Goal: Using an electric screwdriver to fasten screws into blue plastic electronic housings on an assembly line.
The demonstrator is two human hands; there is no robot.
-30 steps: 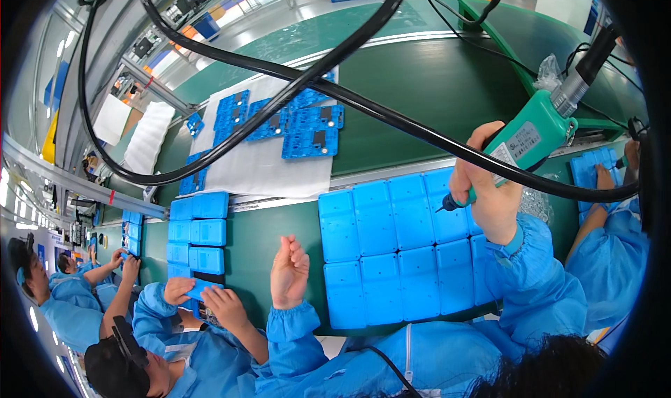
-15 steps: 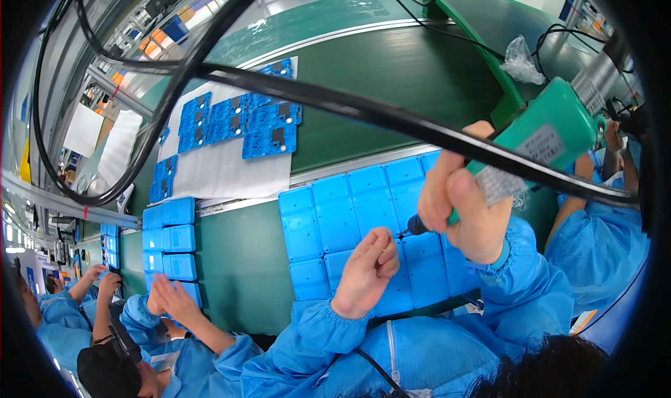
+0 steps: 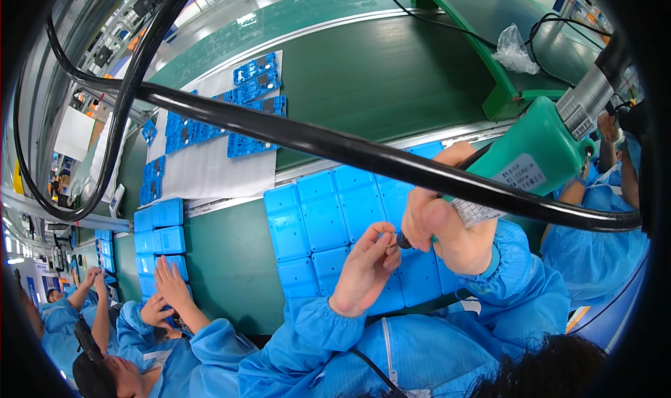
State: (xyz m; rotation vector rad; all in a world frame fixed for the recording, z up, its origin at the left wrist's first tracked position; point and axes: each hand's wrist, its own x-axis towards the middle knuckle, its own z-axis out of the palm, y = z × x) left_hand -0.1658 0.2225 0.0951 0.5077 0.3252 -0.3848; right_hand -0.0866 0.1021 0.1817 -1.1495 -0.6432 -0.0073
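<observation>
My right hand (image 3: 447, 234) is wrapped round a green electric screwdriver (image 3: 528, 150), held tilted with its dark nose (image 3: 403, 241) pointing left and down. My left hand (image 3: 367, 269) has thumb and fingertips pinched together right at the screwdriver's bit; whatever is between them is too small to make out. Below both hands lie rows of glossy blue plastic covers (image 3: 321, 213), set edge to edge with small holes near their corners. My hands hide several of these covers in part.
A thick black cable (image 3: 300, 132) crosses the view in front of the screwdriver. Blue housings with dark parts (image 3: 244, 145) lie on a white foam sheet (image 3: 244, 178). A co-worker's hands (image 3: 171, 286) are at more blue covers (image 3: 168, 241) on the left. A clear plastic bag (image 3: 515, 54) lies back right.
The view has shifted slightly. My left fingertips and the screwdriver's bit have come together, where they were a little apart before. The co-worker's hands have moved apart.
</observation>
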